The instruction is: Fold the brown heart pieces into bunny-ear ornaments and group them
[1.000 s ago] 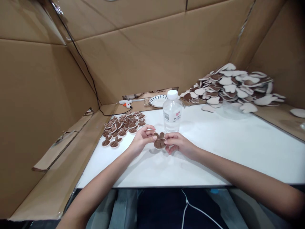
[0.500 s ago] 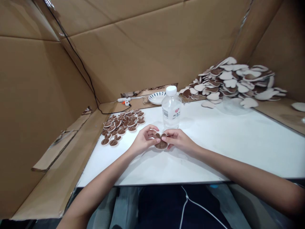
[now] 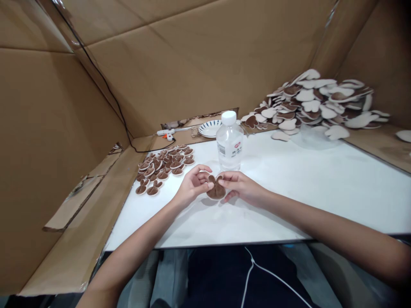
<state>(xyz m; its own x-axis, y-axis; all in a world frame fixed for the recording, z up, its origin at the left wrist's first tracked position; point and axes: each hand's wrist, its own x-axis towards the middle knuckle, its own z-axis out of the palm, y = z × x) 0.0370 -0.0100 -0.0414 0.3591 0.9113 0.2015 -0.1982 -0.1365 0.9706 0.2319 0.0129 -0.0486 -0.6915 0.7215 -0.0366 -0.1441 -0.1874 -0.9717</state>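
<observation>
A brown, bunny-head-shaped fabric piece [image 3: 216, 191] with a pale edge is held just above the white table [image 3: 289, 188], its two ears pointing away from me. My left hand [image 3: 195, 185] pinches it near the left ear, thumb on the brown face. On the other side, my right hand [image 3: 239, 186] grips the right ear between thumb and fingers. Right behind the hands stands a clear plastic bottle [image 3: 229, 143] with a white cap. Several similar brown bunny-shaped pieces [image 3: 163, 164] lie clustered to the left of my left hand.
A large heap of flat brown-and-white fabric pieces [image 3: 310, 106] fills the back right. At the back left lie a glue gun [image 3: 168, 134] with a black cord and a blue-striped plate [image 3: 208, 128]. Cardboard walls [image 3: 180, 64] enclose the table.
Both hands keep their grip on the fabric piece, whose brown face now shows a little more. The whole view has shifted slightly.
</observation>
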